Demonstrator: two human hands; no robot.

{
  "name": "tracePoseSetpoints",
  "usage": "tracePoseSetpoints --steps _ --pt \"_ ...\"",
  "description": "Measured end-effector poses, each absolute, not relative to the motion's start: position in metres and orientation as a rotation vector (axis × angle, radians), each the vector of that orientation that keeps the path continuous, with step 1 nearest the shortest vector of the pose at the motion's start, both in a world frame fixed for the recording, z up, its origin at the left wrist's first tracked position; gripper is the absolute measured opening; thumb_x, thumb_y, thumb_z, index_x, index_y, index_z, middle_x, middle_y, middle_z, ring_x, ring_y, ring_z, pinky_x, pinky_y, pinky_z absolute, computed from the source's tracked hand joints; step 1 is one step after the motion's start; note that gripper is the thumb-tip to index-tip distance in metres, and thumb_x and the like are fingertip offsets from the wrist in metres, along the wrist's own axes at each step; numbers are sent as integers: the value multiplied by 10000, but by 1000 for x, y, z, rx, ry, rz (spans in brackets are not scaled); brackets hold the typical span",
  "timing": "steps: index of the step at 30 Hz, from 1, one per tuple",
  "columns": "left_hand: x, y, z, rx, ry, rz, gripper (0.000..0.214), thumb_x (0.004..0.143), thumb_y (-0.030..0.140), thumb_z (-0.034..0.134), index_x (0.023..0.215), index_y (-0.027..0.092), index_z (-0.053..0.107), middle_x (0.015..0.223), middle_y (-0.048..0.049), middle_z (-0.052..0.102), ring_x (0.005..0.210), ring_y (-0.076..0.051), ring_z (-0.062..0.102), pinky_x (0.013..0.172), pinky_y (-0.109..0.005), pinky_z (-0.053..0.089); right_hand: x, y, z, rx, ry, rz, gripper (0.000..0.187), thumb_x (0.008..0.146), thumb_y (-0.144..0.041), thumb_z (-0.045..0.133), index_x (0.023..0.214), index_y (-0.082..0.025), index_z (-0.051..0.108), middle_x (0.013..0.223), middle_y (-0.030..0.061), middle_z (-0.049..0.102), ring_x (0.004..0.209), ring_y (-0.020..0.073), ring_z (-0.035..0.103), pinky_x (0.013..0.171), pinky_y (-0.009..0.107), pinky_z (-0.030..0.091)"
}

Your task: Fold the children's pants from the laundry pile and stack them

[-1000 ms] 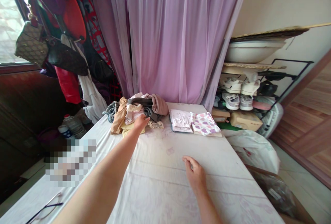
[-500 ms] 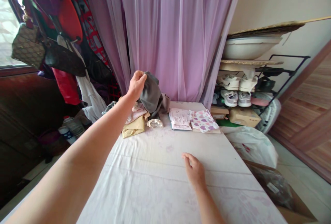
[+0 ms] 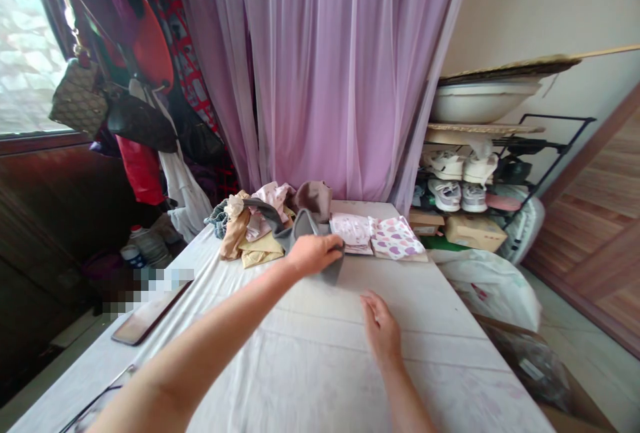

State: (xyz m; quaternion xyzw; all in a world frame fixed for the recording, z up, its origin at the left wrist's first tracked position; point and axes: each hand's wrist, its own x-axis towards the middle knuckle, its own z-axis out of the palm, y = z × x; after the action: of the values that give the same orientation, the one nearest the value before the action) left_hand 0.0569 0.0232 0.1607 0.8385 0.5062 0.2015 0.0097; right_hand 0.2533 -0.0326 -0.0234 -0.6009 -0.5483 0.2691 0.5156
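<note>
My left hand [image 3: 314, 254] is shut on a grey garment [image 3: 306, 227], pressing it against the sheet-covered table [image 3: 440, 353]. The cloth trails back toward a loose heap of mixed clothes [image 3: 253, 229]. Just right of my left hand lie a folded pale pink garment [image 3: 350, 233] and a folded heart-print garment [image 3: 393, 238]. My right hand [image 3: 380, 329] rests on the sheet with its fingers slightly curled, holding nothing.
A dark flat phone [image 3: 150, 313] and glasses [image 3: 100, 399] lie at the table's left side. Sheer lilac curtains [image 3: 325, 73] hang behind. A shoe rack [image 3: 457, 179] stands to the right, with a white plastic bag [image 3: 490, 286] and a cardboard box [image 3: 530, 369] below the table edge.
My left hand has come down from above the heap, carrying the grey garment onto the table. My right hand has barely moved.
</note>
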Motion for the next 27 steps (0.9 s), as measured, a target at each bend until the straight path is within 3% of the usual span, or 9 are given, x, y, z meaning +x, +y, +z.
tracePoseSetpoints --steps 4,6,11,17,23,27 --pt "90 -20 98 2819 1271 421 151 921 299 551 965 233 679 874 -30 734 760 -181 683 690 -282 472 255 -36 -20 -1417 -1289 693 663 818 -629 451 1229 -132 604 1045 152 740 996 280 692 814 372 550" --pt "94 -35 88 2848 1167 537 222 963 299 471 931 223 677 861 -44 727 786 -174 681 730 -290 482 256 -36 -20 -1412 -1300 679 685 822 -642 454 1253 -128 593 1050 155 736 989 281 691 821 376 546" --pt "65 -39 95 2747 1263 834 304 990 307 380 1067 239 667 921 -65 722 855 -172 671 819 -310 496 256 -33 -24 -1414 -1322 648 666 828 -651 451 1212 -135 624 1043 157 732 953 275 693 810 372 549" --pt "8 -2 82 2383 1805 848 350 875 182 518 1209 232 610 1148 -78 675 1073 -232 625 945 -354 494 247 -35 -24 -1332 -1462 354 582 881 -595 433 1224 -156 603 1220 163 661 1133 275 610 980 437 476" --pt "1 -8 45 2268 1754 643 381 849 192 573 1225 246 600 1195 -62 669 1096 -229 634 954 -343 499 208 -35 -3 -1353 -1716 -15 813 821 -682 509 1393 -109 436 1342 234 559 1267 357 490 1059 557 335" --pt "13 -20 34 2275 1695 624 395 837 221 594 1232 245 592 1170 -59 675 1074 -229 642 935 -336 507 184 -30 15 -1476 -1795 -27 826 801 -643 561 1392 -83 429 1275 252 603 1200 379 538 1077 617 235"
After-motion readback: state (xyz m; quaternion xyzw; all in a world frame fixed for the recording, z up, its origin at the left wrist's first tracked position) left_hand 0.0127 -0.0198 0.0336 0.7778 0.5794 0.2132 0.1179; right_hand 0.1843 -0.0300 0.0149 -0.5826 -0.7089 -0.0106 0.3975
